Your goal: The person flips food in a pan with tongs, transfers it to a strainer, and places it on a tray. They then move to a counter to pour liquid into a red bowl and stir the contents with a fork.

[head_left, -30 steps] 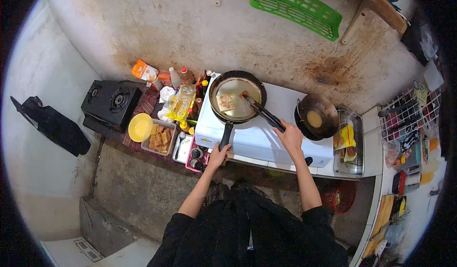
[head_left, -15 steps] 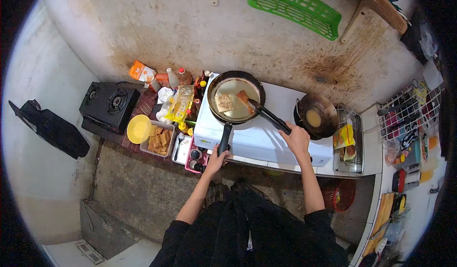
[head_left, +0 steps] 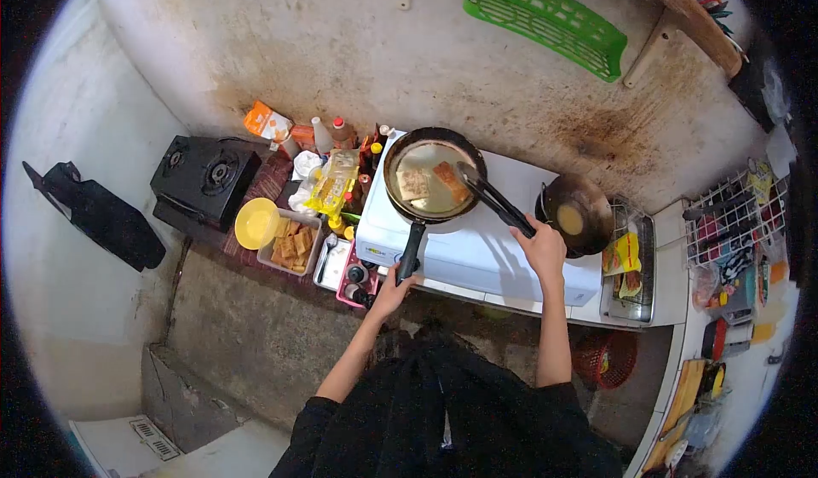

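Note:
My left hand (head_left: 391,295) is wrapped round the black handle of a frying pan (head_left: 394,190) on the white stove (head_left: 477,252). Closed on a pair of black tongs (head_left: 503,206), my right hand (head_left: 543,248) is to the right of the pan. The tongs' tips reach in over its right side, at the edge of a browned food piece (head_left: 449,180). Left of that, a pale square food piece (head_left: 414,184) lies in the shallow oil.
A dark wok (head_left: 594,214) with some liquid stands right of the pan. On the left are a plastic container of golden fried pieces (head_left: 294,246), a yellow bowl (head_left: 256,224), bottles (head_left: 343,134) and a black two-burner stove (head_left: 204,180). A green rack (head_left: 550,22) hangs on the wall.
The browned piece now lies flatter in the pan, and the tongs' tips have drawn up to its upper right edge. The whole view has shifted slightly. My left hand keeps its grip.

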The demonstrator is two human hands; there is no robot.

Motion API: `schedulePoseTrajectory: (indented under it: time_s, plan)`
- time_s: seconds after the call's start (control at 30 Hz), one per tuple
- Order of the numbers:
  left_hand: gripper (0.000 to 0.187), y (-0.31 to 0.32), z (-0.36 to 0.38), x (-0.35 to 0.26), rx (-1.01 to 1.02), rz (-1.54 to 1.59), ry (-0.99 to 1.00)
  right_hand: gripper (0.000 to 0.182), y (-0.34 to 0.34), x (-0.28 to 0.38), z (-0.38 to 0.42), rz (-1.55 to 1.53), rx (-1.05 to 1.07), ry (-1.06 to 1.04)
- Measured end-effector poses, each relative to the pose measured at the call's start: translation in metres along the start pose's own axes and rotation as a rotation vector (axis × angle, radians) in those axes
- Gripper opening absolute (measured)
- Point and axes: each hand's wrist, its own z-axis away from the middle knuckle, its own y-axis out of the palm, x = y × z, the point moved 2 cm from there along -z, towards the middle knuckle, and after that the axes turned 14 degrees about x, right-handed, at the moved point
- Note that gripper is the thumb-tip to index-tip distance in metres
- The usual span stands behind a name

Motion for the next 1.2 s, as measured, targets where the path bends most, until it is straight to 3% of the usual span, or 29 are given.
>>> schedulePoseTrajectory:
  time_s: [0.07,0.3,0.4,0.6,0.73,0.8,0.9,1.13,1.2]
  plan:
    - [0.060,0.001,0.002,-0.002,0.003,0.064,0.022,0.046,0.009,0.006,-0.009,0.029,0.080,-0.008]
    - [0.058,0.002,0.002,0.011,0.083,0.243,0.071,0.042,0.036,-0.003,-0.026,0.049,0.021,-0.044]
    - [0.056,0.002,0.004,0.012,0.107,0.281,-0.003,0.043,0.037,-0.002,-0.029,0.035,0.044,-0.045]
    - [0.052,0.003,0.004,0.012,0.055,0.261,0.052,0.049,0.028,-0.012,-0.030,-0.132,0.067,0.029]
    - [0.050,-0.001,0.007,0.008,0.049,0.199,0.096,0.050,0.012,-0.018,-0.021,-0.095,0.087,0.064]
    - [0.049,-0.001,0.006,0.011,0.071,0.221,0.060,0.047,0.009,-0.017,-0.017,0.093,0.002,-0.035]
    - [0.048,0.001,0.005,0.014,0.073,0.349,0.085,0.045,0.006,-0.010,-0.014,0.082,0.077,-0.023]
    - [0.047,-0.001,0.009,0.007,0.061,0.288,0.118,0.043,0.002,0.002,-0.006,0.060,0.041,-0.025]
    - [0.046,-0.001,0.009,0.006,0.048,0.298,0.128,0.041,0.002,0.016,-0.001,-0.066,0.168,-0.003]
